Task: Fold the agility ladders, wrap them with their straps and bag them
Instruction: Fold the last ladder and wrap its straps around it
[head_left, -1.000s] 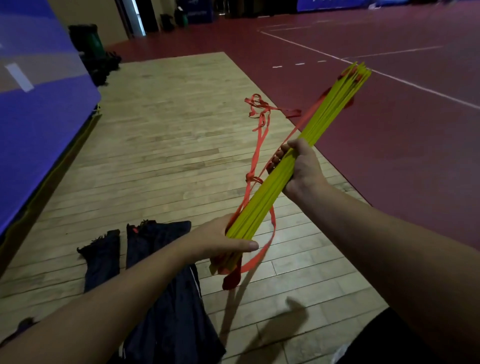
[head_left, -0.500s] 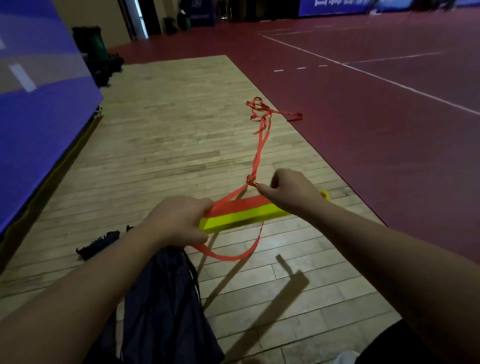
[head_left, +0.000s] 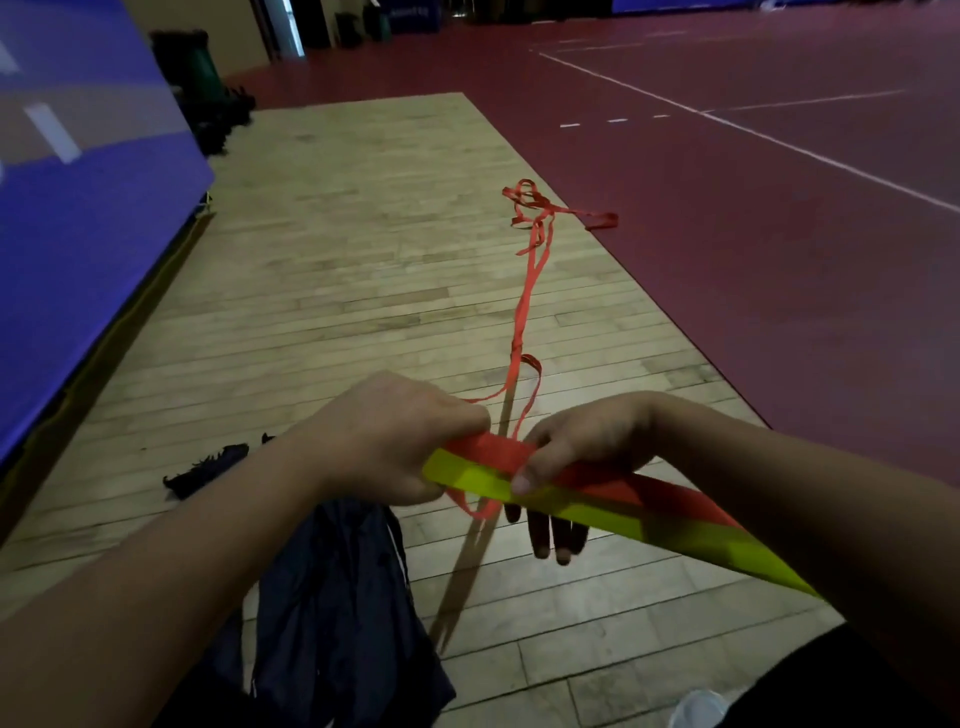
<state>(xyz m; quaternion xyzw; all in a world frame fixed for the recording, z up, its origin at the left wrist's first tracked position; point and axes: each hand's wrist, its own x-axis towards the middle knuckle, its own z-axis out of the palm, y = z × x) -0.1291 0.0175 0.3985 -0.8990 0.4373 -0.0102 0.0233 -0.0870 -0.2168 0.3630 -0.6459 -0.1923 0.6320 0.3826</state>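
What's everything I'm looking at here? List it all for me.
folded ladder: one, yellow, held in both hands.
strap: one, red, trailing from the ladder across the wooden floor.
bag: one, dark navy, on the floor under the hands.
dark cloth item: one, black, on the floor left of the bag.
padding: one, blue, along the left.
bin: one, green, far back left.
left hand: one, grips the ladder's end.
right hand: one, grips the ladder beside it.

The folded ladder bundle (head_left: 597, 512) runs from centre frame to the lower right, with the left hand (head_left: 395, 436) at its left end and the right hand (head_left: 582, 447) just beside. Its strap (head_left: 524, 306) trails up-frame over the plank floor (head_left: 337, 260). A bag (head_left: 337, 597) lies below the hands, and a padded panel (head_left: 78, 234) stands along the left edge.
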